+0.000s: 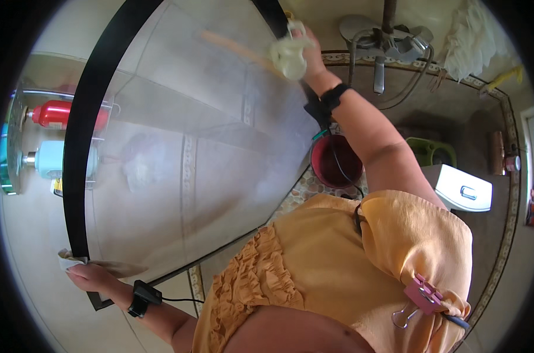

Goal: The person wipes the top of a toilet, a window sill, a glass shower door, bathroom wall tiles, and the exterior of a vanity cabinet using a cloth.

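A large black-framed mirror stands tilted in front of me, its hazy glass reflecting tiled surfaces. My right hand reaches to the frame's upper edge and grips a crumpled pale cloth pressed against the glass there. My left hand holds the frame's lower left corner, with a bit of pale paper or cloth pinched under the fingers. Each wrist wears a black band, the left one with a thin cable. My orange ruffled top fills the lower right.
A glass shelf on the left wall carries a red bottle and a light blue bottle. A red bucket sits below the mirror's right edge. Metal taps, a green basket and a white box-like object stand further right.
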### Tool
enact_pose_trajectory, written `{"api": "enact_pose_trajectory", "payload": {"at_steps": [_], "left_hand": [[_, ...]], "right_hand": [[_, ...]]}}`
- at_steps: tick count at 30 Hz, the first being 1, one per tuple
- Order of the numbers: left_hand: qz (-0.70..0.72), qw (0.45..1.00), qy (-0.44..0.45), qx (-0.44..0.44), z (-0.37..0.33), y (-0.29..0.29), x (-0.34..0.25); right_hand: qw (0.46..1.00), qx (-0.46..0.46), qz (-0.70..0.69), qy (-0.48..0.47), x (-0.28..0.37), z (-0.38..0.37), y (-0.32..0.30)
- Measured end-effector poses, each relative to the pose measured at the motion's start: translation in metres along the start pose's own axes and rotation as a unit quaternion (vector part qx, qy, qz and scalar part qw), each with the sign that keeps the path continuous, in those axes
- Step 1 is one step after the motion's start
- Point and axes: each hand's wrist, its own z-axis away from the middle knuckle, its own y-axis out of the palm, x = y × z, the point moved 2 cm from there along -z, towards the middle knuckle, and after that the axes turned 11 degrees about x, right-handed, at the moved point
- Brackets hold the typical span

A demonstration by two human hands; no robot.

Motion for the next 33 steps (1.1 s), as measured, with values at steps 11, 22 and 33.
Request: {"api": "enact_pose_trajectory", "payload": {"at_steps": [11, 22, 33], "left_hand": [[-0.017, 1.000, -0.020, -0.005, -0.008, 0.008, 0.012], [-0.007, 0.999, -0.011, -0.031, -0.006, -0.001, 0.042], [-0.051, 0.998, -0.010, -0.023, -0.003, -0.007, 0.025]], "right_hand": [[0.961, -0.072, 0.011, 0.268, -0.176, 0.097, -0.112], [0.984, -0.076, 0.154, -0.048, 0.051, 0.027, 0.011], [0.958, -0.100, 0.266, 0.024, -0.061, 0.074, -0.024]]}}
